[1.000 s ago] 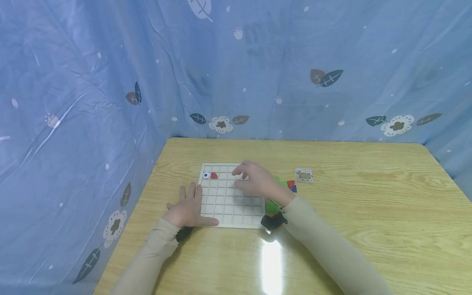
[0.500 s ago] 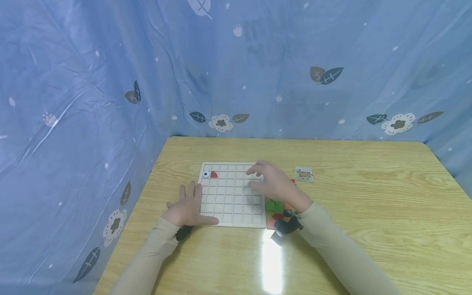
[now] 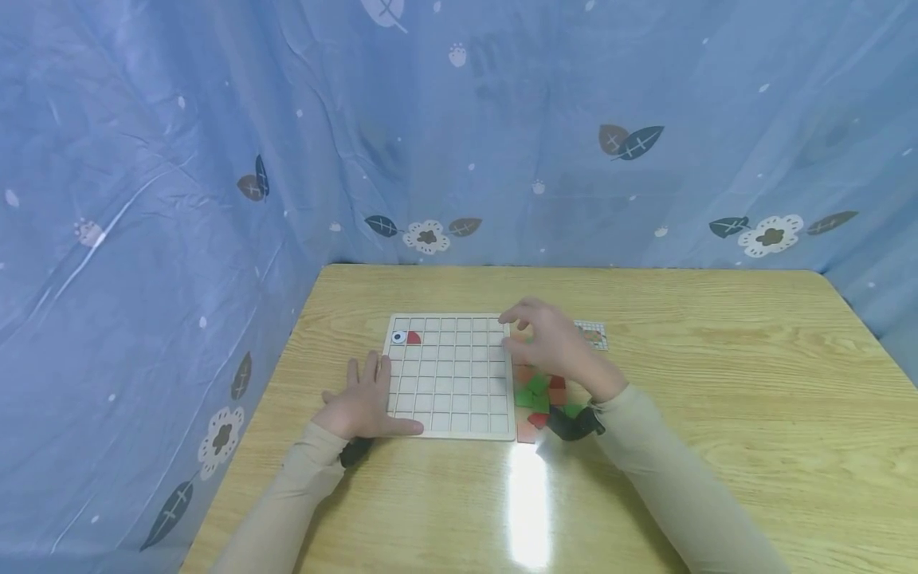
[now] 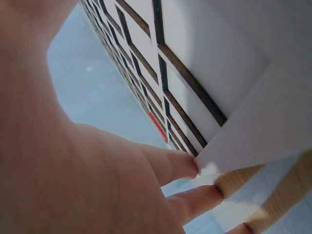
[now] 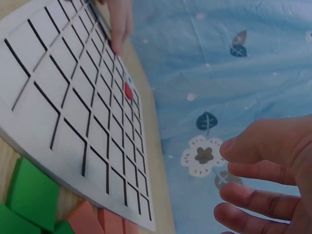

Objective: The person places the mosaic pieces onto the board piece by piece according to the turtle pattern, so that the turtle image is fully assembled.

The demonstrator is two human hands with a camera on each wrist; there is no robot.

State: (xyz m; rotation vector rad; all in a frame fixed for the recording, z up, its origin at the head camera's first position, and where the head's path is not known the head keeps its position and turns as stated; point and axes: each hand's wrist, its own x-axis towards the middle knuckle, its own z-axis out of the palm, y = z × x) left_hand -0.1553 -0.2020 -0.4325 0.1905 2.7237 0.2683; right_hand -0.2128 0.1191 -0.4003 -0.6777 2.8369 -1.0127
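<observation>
Left hand (image 3: 362,408): fingers spread, thumb out to the side, laid against the near-left part of the white grid board (image 3: 448,379); index fingertip meets the board edge in the left wrist view, thumb along the near edge. Released, grips nothing.

Right hand (image 3: 547,339): in the air by the board's right edge, toward the far corner. Fingers loosely bent, thumb and fingertips apart in the right wrist view; released too, nothing between them.

Board lies flat between the two hands, mostly right of the left hand. White eye tile (image 3: 398,337) sits on it just beyond the left fingertips, in the leftmost column; red quarter-round tile (image 3: 413,338) right beside it, one square closer to the right hand.

Loose pieces just beside the board, below and nearer the person than the right hand: green tiles (image 3: 533,395), an orange tile (image 3: 527,432), a red tile (image 3: 538,420). Some overlap; exact count unclear, arm covers part.

Small grid-patterned picture card (image 3: 598,338) just right of the right hand, partly hidden by it; picture too small to read.

Wooden table (image 3: 753,375) under everything, blue leaf-print curtain (image 3: 502,119) beyond both hands. Beige sleeves (image 3: 688,486) on both arms.
</observation>
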